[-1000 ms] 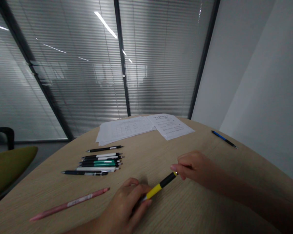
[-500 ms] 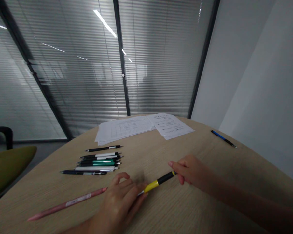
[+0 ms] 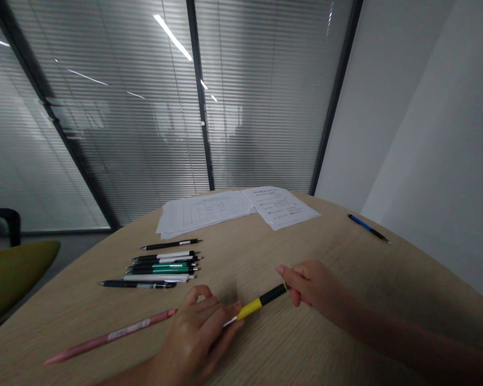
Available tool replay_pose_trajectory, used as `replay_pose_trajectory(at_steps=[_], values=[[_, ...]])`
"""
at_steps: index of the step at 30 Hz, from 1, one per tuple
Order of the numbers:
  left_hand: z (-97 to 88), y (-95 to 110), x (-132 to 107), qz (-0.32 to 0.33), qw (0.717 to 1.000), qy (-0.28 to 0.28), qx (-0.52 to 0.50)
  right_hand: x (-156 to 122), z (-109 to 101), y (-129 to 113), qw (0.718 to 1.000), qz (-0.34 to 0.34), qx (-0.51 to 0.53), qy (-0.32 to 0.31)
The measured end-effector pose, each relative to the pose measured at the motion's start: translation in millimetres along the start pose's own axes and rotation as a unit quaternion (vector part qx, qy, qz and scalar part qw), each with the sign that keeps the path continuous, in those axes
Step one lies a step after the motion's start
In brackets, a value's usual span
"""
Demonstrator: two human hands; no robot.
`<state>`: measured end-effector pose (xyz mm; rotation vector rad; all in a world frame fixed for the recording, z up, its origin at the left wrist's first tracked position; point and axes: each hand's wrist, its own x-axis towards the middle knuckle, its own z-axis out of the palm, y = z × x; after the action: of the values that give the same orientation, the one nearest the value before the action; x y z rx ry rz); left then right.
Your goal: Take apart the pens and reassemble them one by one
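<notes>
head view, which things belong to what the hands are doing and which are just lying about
Part of the job, it seems:
yellow-and-black pen, its metal tip at the fingers of the left hand
right hand, at the pen's black end

Apparently just lying about:
pink pen
group of pens
blue-and-black pen
printed papers

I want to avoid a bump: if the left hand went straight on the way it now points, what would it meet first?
Besides the yellow-and-black pen it holds, the left hand would probably meet the right hand, near the pen's black end; the depth is unclear.
</notes>
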<state>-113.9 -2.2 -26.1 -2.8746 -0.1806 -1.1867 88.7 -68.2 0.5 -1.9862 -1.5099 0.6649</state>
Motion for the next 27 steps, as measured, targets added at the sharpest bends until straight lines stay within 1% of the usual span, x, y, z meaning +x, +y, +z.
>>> replay_pose_trajectory(at_steps=[2, 5, 7, 9, 12, 16, 18, 21, 24, 27], values=[[1.4, -0.1, -1.5, 0.009, 1.000, 0.002, 0.001, 1.5, 0.0, 0.8, 1.000, 0.000, 0.006, -0.011], [2.5, -2.1, -2.8, 0.029, 0.999, 0.023, 0.036, 4.2, 0.8, 4.0, 0.998, 0.004, 0.033, -0.046], [0.5, -4.7, -2.5, 0.060, 0.995, 0.030, 0.076, 4.9, 2.6, 6.4, 0.994, 0.027, 0.063, -0.084], [-4.4, -7.4, -1.5, 0.099, 0.987, 0.018, 0.125, 4.0, 5.7, 7.9, 0.986, 0.056, 0.101, -0.121], [-14.2, -8.5, 0.1, 0.145, 0.972, 0.007, 0.187, -0.2, 11.8, 6.2, 0.964, 0.104, 0.167, -0.177], [-22.9, -6.2, 1.5, 0.174, 0.963, 0.018, 0.205, -5.9, 17.1, 0.2, 0.924, 0.170, 0.254, -0.229], [-23.4, -6.7, 2.3, 0.169, 0.964, 0.017, 0.206, -7.2, 17.2, -1.3, 0.916, 0.170, 0.275, -0.237], [-19.7, -10.6, 2.7, 0.126, 0.975, 0.016, 0.183, -6.2, 15.0, -1.7, 0.922, 0.156, 0.271, -0.230], [-13.0, -15.3, 0.5, 0.071, 0.988, 0.005, 0.137, -1.6, 11.1, -1.8, 0.932, 0.148, 0.264, -0.199], [-7.2, -18.7, -3.2, 0.042, 0.994, -0.001, 0.102, 4.3, 7.3, -0.9, 0.951, 0.131, 0.240, -0.146]])
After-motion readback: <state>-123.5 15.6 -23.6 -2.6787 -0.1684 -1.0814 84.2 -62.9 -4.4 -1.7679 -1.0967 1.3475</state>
